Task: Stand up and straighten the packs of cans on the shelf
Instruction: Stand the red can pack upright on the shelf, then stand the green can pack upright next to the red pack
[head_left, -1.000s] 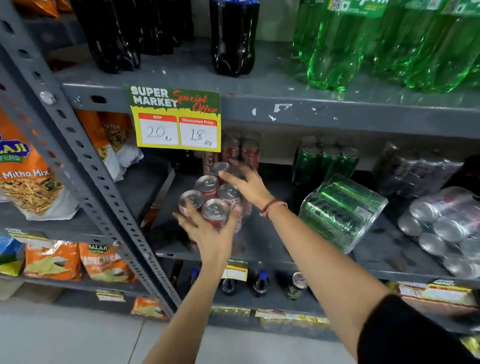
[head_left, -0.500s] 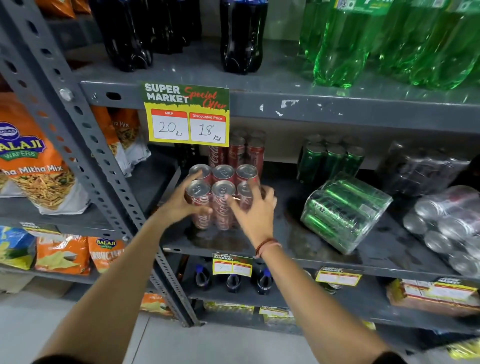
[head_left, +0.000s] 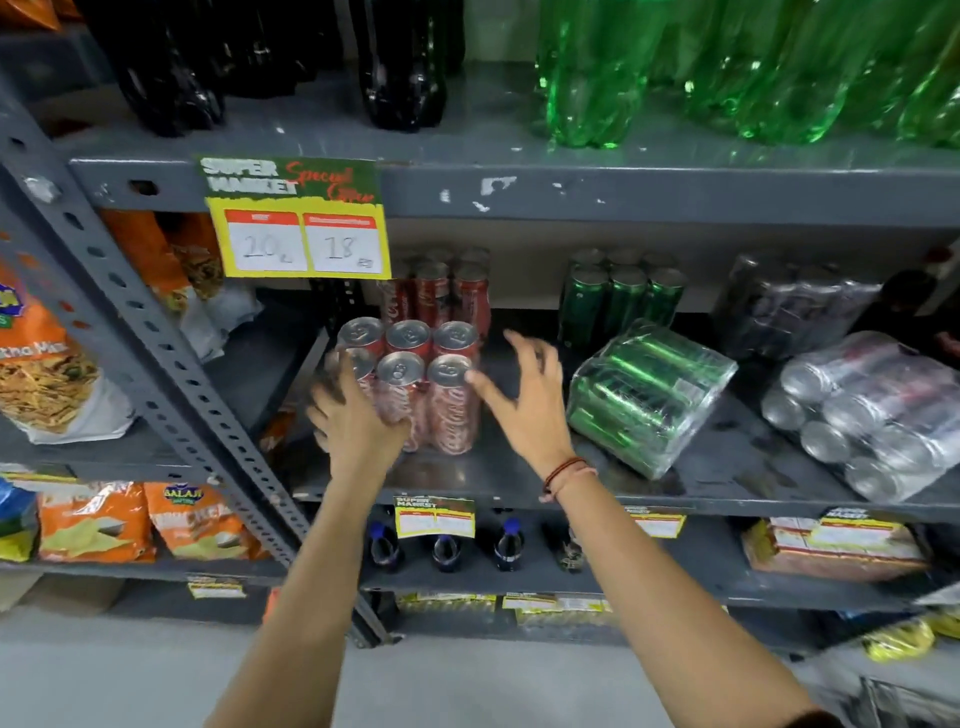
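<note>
A shrink-wrapped pack of red cola cans (head_left: 431, 384) stands upright near the front of the grey middle shelf (head_left: 519, 488). My left hand (head_left: 353, 421) lies against its front left side. My right hand (head_left: 524, 400) is off the pack just to its right, fingers spread, thumb near the front right can. A pack of green cans (head_left: 649, 395) lies tipped on its side further right. A pack of silver cans (head_left: 872, 415) lies on its side at the far right. More red cans (head_left: 441, 296), green cans (head_left: 623, 296) and a dark pack (head_left: 789, 306) stand upright behind.
Dark cola bottles (head_left: 400, 67) and green bottles (head_left: 727, 67) fill the shelf above. A yellow price tag (head_left: 301, 223) hangs from that shelf's edge. Orange snack bags (head_left: 47, 358) fill the left bay past the slanted steel upright (head_left: 156, 384). Small bottles (head_left: 447, 545) stand below.
The red pack went from tilted in both hands to standing upright on the shelf. My right hand has let go and drawn off to the right; my left hand stays on it.
</note>
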